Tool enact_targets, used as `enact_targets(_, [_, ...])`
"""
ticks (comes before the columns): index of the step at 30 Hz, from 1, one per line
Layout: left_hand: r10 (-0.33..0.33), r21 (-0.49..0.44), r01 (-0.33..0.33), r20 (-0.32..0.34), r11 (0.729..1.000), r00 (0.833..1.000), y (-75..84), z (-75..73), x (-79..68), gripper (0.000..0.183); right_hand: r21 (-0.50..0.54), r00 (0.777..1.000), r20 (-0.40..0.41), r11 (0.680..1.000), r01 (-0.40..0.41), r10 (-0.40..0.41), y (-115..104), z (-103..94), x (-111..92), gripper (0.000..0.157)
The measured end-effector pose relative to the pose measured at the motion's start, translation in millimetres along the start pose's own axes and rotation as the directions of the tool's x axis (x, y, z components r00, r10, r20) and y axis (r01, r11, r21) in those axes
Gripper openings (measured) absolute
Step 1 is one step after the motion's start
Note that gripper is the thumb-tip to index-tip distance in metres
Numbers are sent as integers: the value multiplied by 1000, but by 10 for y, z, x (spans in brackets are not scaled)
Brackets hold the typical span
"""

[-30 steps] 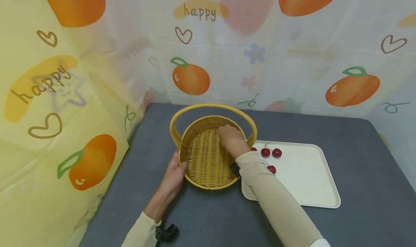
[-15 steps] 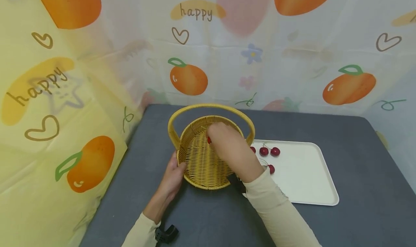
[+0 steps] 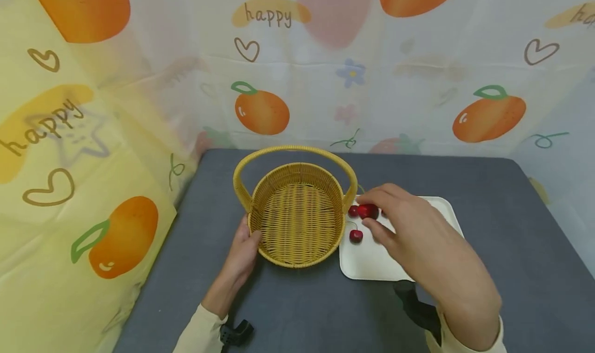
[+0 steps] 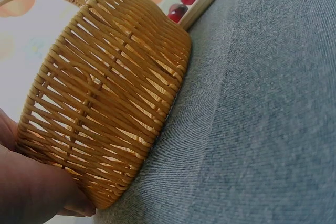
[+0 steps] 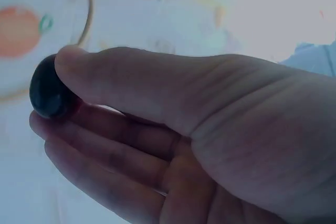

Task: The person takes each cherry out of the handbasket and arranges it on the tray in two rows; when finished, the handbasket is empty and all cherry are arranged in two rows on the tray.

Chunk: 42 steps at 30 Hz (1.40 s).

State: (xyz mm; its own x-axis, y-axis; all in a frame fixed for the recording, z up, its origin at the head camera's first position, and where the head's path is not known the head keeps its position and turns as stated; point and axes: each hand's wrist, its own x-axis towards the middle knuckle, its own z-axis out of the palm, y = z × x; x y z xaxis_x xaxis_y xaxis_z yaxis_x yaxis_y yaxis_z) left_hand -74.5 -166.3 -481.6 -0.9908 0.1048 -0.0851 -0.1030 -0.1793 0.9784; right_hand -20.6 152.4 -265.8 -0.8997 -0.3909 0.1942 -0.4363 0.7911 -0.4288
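Note:
My left hand (image 3: pixel 241 252) grips the left side of a round yellow wicker basket (image 3: pixel 297 224) with an arched handle. In the left wrist view the thumb and fingers hold the wall of the wicker basket (image 4: pixel 105 87). Only woven bottom shows inside it. Over a white tray (image 3: pixel 372 264), my right hand (image 3: pixel 418 234) pinches a dark red cherry (image 3: pixel 369 211) between thumb and fingers. The right wrist view shows this cherry (image 5: pixel 50 90) at the fingertips. On the tray lie another cherry (image 3: pixel 353 210) and a stemmed cherry (image 3: pixel 356 236); the hand partly hides others.
The tray stands close to the basket's right side on a dark grey table (image 3: pixel 297 306). A fruit-printed cloth (image 3: pixel 316 84) hangs behind the table, and a yellowish one (image 3: pixel 46 229) at the left.
My right hand has come out of the basket with a cherry and moved right, over the tray. My left hand still holds the basket. The head view has shifted slightly.

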Motion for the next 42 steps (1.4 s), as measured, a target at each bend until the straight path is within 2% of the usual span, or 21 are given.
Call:
enact_targets(4, [14, -5, -14, -4, 1000, 1000, 4, -27, -6, 69, -38, 994, -17, 994, -107, 106, 336, -31, -124, 35])
enact_targets(7, [21, -1, -21, -9, 1000, 1000, 6, -32, -9, 67, -53, 986, -8, 984, -168, 168, 615, 40, -159, 33])
enact_targets(13, [9, 6, -9, 15, 1000, 1000, 1, -10, 4, 64, -57, 971, 39, 971, -232, 234, 1091, 315, -174, 26])
enact_targets(18, [10, -4, -10, 4, 1000, 1000, 0, 3, 11, 66, -37, 957, 116, 964, -263, 266, 1345, 584, -144, 25])
enact_targets(23, [8, 7, -8, 1, 1000, 1000, -4, -10, 9, 66, -21, 941, 163, 954, -298, 297, 1489, 807, -133, 23])
enact_targets(28, [6, 15, -6, 2, 1000, 1000, -11, -10, 5, 66, -20, 925, 168, 940, -342, 340, 1568, 933, -128, 20])
enact_targets(42, [7, 16, -7, 5, 1000, 1000, -23, -9, 9, 69, -58, 905, 190, 925, -376, 380, 1652, 1101, -93, 22])
